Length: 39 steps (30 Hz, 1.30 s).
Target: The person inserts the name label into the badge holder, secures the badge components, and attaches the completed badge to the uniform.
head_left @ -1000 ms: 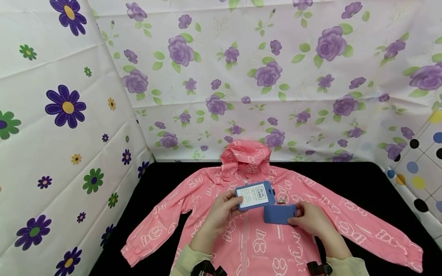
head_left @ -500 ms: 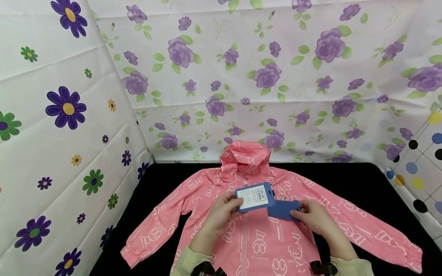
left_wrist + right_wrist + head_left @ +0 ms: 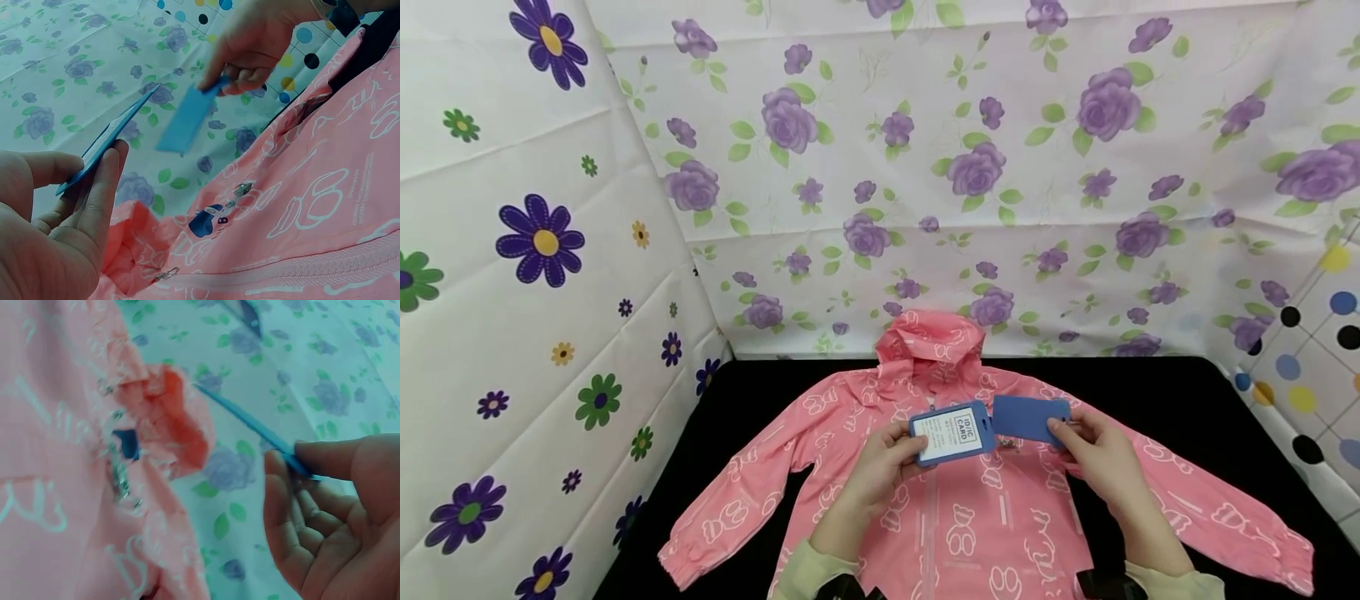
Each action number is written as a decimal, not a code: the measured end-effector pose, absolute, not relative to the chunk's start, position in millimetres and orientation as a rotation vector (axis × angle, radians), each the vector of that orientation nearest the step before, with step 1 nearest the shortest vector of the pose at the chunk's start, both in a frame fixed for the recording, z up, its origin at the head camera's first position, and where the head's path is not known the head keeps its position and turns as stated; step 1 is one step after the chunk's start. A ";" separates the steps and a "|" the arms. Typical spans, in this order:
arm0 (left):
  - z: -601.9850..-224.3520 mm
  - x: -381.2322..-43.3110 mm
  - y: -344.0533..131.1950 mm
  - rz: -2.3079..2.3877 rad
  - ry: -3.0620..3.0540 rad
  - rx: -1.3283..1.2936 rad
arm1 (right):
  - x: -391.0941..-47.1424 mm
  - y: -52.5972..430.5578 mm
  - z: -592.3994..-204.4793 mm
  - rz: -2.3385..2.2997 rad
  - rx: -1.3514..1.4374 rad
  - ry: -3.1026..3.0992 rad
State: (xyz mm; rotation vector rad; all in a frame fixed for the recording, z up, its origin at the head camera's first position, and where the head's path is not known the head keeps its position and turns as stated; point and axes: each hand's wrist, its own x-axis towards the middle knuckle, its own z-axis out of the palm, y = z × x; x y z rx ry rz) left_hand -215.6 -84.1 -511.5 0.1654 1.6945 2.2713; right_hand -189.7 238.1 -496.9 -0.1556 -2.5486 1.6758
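My left hand [image 3: 876, 471] pinches a blue ID card holder [image 3: 953, 435] by its left end, thumb on the front. A white printed insert reading "ID/IC CARD" faces up in it. In my right hand [image 3: 1101, 458] is a plain blue flat cover [image 3: 1028, 418], pinched at its right end between thumb and fingers. The two blue pieces are apart in the left wrist view, both held above a pink hooded jacket [image 3: 962, 542] lying spread out. On the jacket's chest sit a small dark blue patch [image 3: 209, 221] and a metal clip [image 3: 242, 189].
The jacket lies on a black table [image 3: 1150, 387], its sleeves stretched out to both sides. Behind stands a white cloth wall [image 3: 1037, 275] with purple roses. A daisy-print cloth [image 3: 647, 367] hangs at the left, and a dotted one [image 3: 1318, 358] at the right.
My right hand has raised the blue cover and moved it up and to the right, away from the ID card holder. The left hand stays nearly still.
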 end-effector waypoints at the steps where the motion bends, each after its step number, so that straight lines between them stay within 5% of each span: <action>1: -511.9 -215.5 -84.3 2.269 1.694 0.162 | -188.6 238.0 -494.2 1.718 -0.157 -2.501; 39: -510.6 -213.8 -83.4 2.241 1.654 0.237 | -177.3 226.5 -465.0 1.974 -0.055 -2.426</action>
